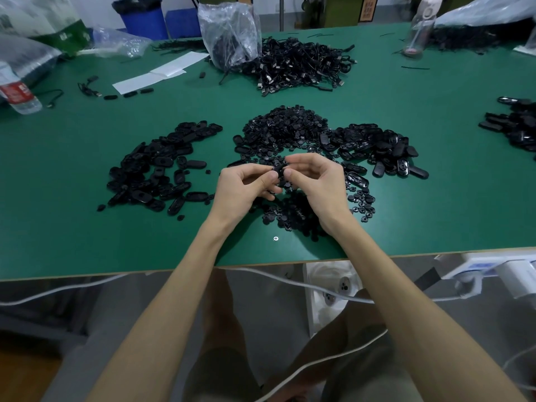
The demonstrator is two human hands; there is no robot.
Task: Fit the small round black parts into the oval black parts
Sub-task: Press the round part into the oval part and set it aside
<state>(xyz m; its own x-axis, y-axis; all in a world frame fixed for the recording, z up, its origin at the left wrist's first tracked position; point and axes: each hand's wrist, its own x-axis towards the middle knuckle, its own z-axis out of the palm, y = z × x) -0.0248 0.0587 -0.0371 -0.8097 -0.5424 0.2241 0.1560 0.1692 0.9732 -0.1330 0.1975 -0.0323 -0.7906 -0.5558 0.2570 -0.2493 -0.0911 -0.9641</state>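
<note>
**While Both Hands Pinch One Black Part**

As the left hand [246,185] and the right hand [317,181] meet above the near middle of the green table [420,216], both grip a single black part [280,169] between them; the left fingers [271,177] are curled, thumb and forefinger pinching the part's left side; the right fingers [291,172] are curled likewise and pinch its right side; whether the part is an oval piece alone or already carries a round piece cannot be told, since the hands cover most of it.

Directly beneath and behind the hands lies the heap of small round parts [287,126], spreading toward the table's near edge; a pile of oval parts [156,166] lies to the left, apart from the heap; a second oval pile [377,146] touches the heap on the right; a further dark pile [516,126] sits at the right border.

Farther back: a heap of black cables [301,65]; a clear plastic bag [229,33] standing against it; white paper strips [162,71]; a water bottle [17,94] lying at the left border.

One screw head [275,238] shows in the table surface near the front edge; a white cord [290,281] runs below that edge.
</note>
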